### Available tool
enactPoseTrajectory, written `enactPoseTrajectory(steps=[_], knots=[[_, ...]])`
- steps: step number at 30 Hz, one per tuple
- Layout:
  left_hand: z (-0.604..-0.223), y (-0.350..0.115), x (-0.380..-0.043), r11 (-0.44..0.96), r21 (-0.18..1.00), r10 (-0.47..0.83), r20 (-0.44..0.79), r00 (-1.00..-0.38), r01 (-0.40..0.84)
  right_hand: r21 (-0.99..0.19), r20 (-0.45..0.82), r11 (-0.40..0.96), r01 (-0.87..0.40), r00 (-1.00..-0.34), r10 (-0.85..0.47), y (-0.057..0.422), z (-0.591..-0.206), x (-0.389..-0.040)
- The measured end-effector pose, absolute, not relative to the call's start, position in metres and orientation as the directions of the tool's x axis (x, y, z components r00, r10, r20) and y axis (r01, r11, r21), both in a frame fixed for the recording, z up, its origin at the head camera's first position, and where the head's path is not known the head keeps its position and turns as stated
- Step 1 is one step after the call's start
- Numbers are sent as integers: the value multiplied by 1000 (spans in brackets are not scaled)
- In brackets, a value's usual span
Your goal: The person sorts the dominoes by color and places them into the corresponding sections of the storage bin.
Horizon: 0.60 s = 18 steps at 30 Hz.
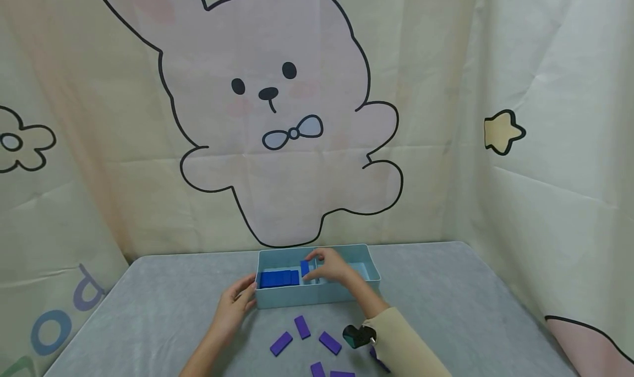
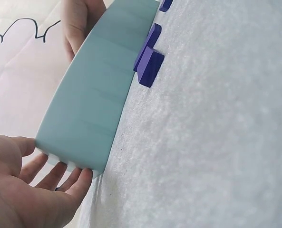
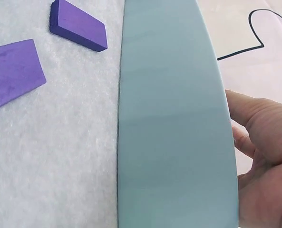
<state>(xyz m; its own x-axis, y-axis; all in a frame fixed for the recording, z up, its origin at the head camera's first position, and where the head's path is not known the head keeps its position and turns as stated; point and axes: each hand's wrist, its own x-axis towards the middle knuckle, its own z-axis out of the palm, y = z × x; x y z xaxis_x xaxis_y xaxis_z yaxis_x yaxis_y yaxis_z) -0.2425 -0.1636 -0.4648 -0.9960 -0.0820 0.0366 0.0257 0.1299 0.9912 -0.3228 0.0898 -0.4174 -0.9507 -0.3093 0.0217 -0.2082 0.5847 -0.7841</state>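
- Several blue blocks [image 1: 275,278] already in the centre box [image 1: 317,296]
- Right hand [image 1: 333,267] pinches another blue block [image 1: 304,268]
- Left hand [image 1: 234,301] touches box, fingers spread
- Purple blocks [image 1: 330,343] unboxed, bottom centre

Facing me, a cream curtain [image 1: 431,118] with a big black-outlined animal [image 1: 282,184] in a bow tie [image 1: 294,133] | left, a flower [image 1: 11,142] and coloured letters [image 1: 36,333] | right, paler folds [image 1: 559,102] with a yellow star [image 1: 502,132] | in front, a bench [image 1: 470,311] under fuzzy grey cloth [image 1: 163,294] | light soft, even
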Motion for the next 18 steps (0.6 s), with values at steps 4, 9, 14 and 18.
enactPoseTrajectory(steps=[4,9,14,18], knots=[[-463,-163,-243,132,991,-86,20,-996,9,-754,51,608,-248,-945,-322,86,-420,-327],[-462,-163,-243,136,991,-81,25,-996,14,-704,78,647,-294,-937,-341,83,-422,-329],[-463,-163,-243,126,992,-74,34,-997,25,-658,69,690,-301,-937,-343,78,-423,-327],[-463,-163,-242,124,992,-79,27,-997,17,-623,61,727,-289,-944,-323,74,-423,-326]])
